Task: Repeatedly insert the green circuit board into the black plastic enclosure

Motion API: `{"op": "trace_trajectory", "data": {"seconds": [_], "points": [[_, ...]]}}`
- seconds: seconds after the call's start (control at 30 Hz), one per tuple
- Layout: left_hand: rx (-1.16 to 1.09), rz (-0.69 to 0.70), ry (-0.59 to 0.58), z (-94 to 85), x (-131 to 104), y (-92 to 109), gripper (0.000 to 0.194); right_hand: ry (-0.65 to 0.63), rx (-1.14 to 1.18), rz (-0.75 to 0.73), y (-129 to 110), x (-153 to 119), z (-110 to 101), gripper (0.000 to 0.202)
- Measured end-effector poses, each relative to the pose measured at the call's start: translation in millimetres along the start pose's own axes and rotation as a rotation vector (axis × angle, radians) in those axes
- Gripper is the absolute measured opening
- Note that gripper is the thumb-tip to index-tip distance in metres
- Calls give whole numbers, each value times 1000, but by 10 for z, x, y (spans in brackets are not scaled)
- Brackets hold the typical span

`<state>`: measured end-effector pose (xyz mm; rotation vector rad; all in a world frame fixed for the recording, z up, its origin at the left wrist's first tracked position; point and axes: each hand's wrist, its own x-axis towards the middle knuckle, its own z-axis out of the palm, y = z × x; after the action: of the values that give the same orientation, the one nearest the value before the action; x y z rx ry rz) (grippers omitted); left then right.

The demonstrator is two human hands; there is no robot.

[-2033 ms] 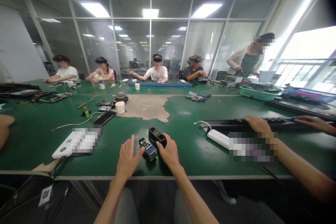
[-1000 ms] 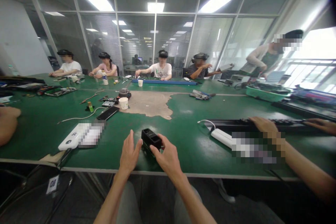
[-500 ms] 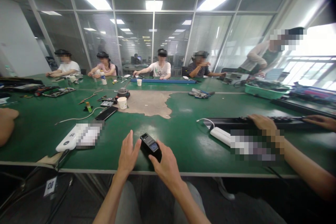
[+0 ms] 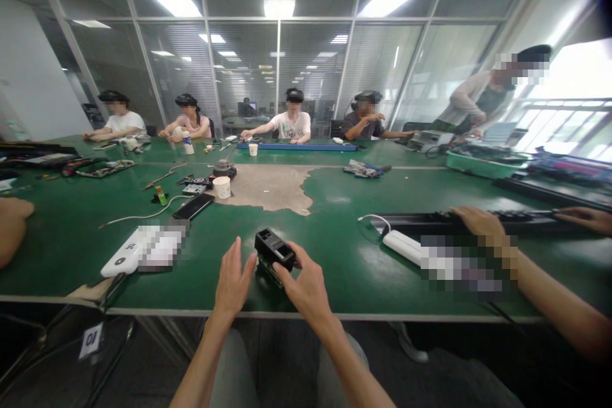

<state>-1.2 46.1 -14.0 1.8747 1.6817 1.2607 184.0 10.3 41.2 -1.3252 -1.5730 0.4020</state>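
Note:
My right hand [image 4: 306,280] grips a black plastic cover [image 4: 273,247] with rectangular openings, thumb on the near side and fingers at the far right end. The cover is tilted and raised above the inner part of the device [image 4: 268,273], where a bit of green circuit board shows. How far the two are apart I cannot tell. My left hand [image 4: 234,280] stands at the left side of the device, fingers stretched out and thumb apart. Its thumb tip is close to the device's left end; contact is unclear.
To the left lie a white power bank [image 4: 122,254] and a black phone [image 4: 194,206], with a paper cup [image 4: 222,187] beyond. At the right, a co-worker's hand [image 4: 478,223] rests on a long black part [image 4: 415,224] near a white cable-ended device [image 4: 401,247]. Other people sit across the table.
My right hand has lifted and tilted the black cover, baring the inner part below. The small display seen before is no longer in sight. My left hand has hardly moved.

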Motion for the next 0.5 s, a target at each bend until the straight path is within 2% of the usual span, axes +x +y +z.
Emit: {"op": "trace_trajectory", "data": {"seconds": [0.1,0.2,0.33,0.5], "points": [[4,2,10,-2,-1,5,67,60,70,-4,95,165,-49,47],[12,14,16,-3,-1,5,67,125,-36,22,331,269,-42,45],[26,27,16,-3,4,-3,67,71,-203,49,615,298,8,44],[30,37,16,4,9,-20,67,35,-245,30,728,269,69,45]]}}
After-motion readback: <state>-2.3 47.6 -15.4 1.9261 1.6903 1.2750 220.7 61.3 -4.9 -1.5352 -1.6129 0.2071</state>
